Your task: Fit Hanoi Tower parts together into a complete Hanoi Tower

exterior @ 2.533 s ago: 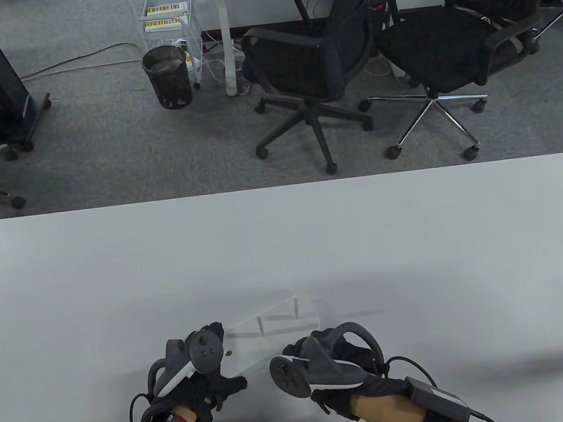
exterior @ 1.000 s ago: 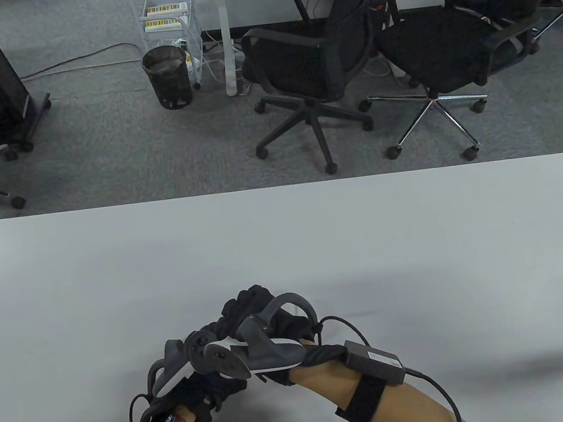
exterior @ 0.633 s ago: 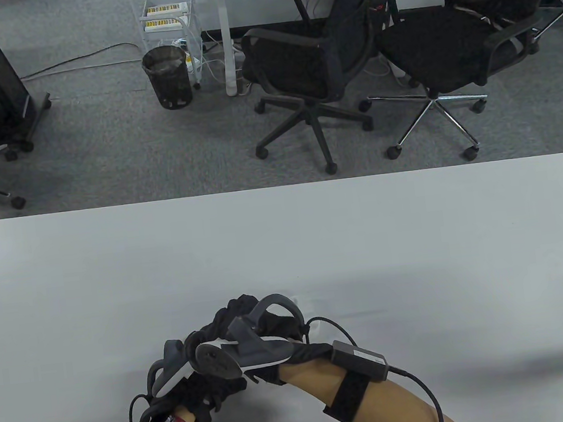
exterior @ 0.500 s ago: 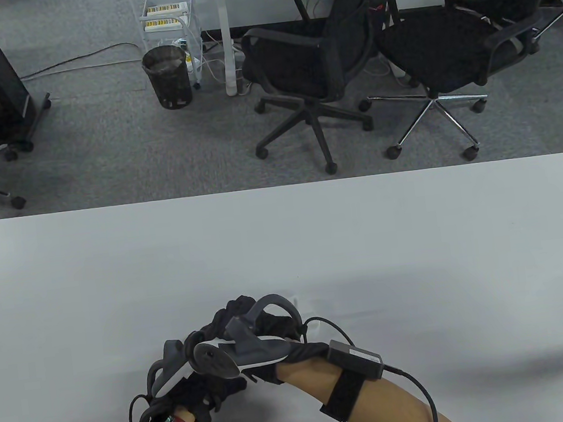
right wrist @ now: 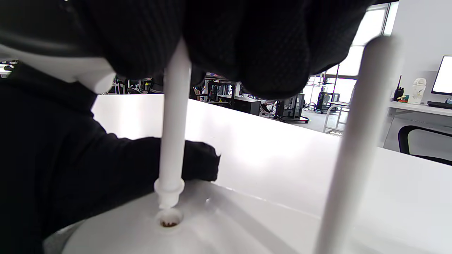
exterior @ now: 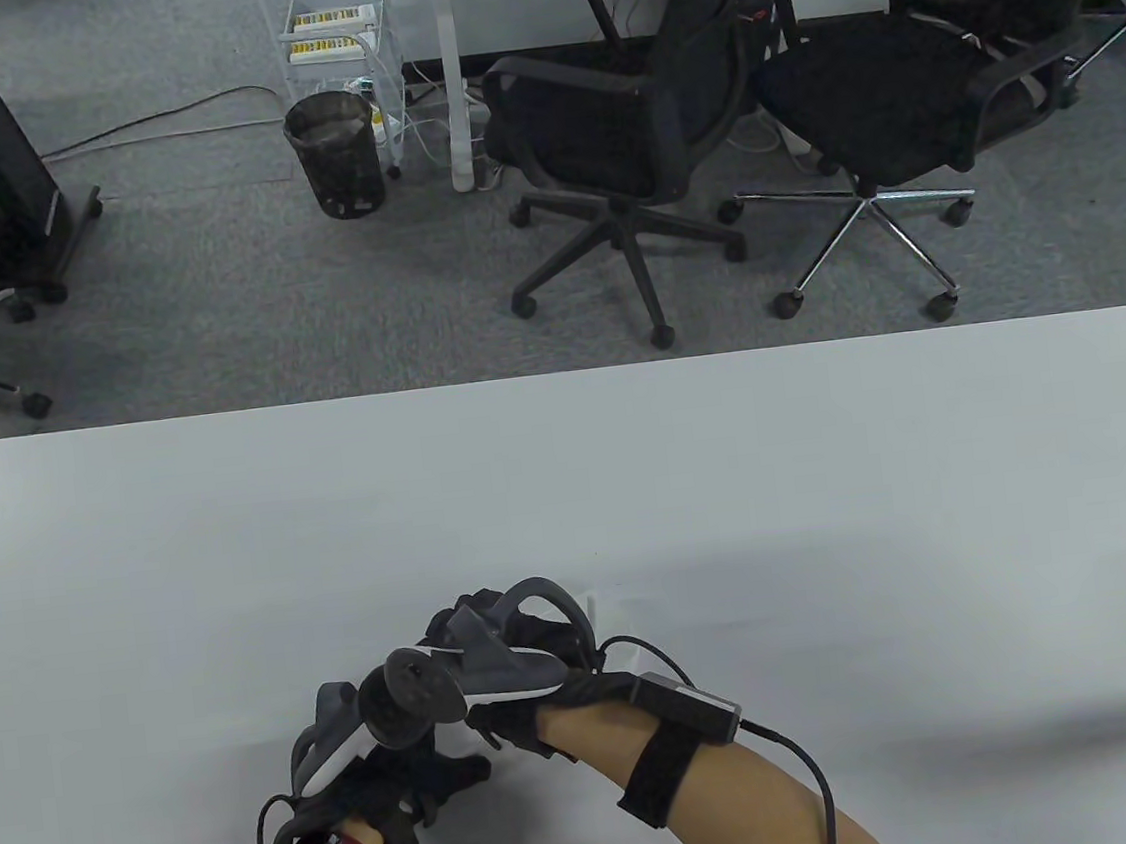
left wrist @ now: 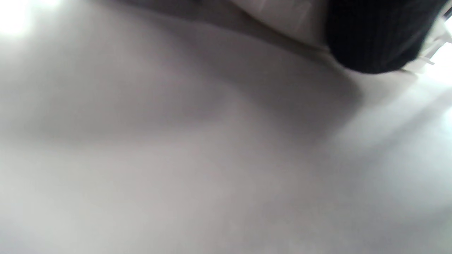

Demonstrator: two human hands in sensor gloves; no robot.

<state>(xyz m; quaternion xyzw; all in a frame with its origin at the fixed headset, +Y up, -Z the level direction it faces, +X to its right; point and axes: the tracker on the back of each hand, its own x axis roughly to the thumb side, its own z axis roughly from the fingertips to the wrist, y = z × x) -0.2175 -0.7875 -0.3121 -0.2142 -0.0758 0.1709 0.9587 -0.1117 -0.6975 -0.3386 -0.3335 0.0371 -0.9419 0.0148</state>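
In the right wrist view my right hand (right wrist: 226, 38) grips a thin white peg (right wrist: 173, 134) by its upper part. The peg's collared lower end hangs just above a small hole (right wrist: 168, 219) in the white Hanoi base (right wrist: 219, 233). A second white peg (right wrist: 356, 141) stands in the base to the right. My left hand (right wrist: 70, 165) holds the base's left end. In the table view my right hand (exterior: 552, 700) lies across the base above my left hand (exterior: 411, 790); only a sliver of the base (exterior: 594, 604) shows. No discs are in view.
The white table (exterior: 731, 485) stretches away to its far edge, with a rounded corner at the right. Two black office chairs (exterior: 622, 124) and a bin (exterior: 334, 154) stand on the floor beyond. The left wrist view is blurred, showing table and a gloved finger (left wrist: 374, 35).
My right hand has swung from the base's right side over it to the left, now holding a peg above the hole. Over the last second it crept further left. My left hand has barely moved.
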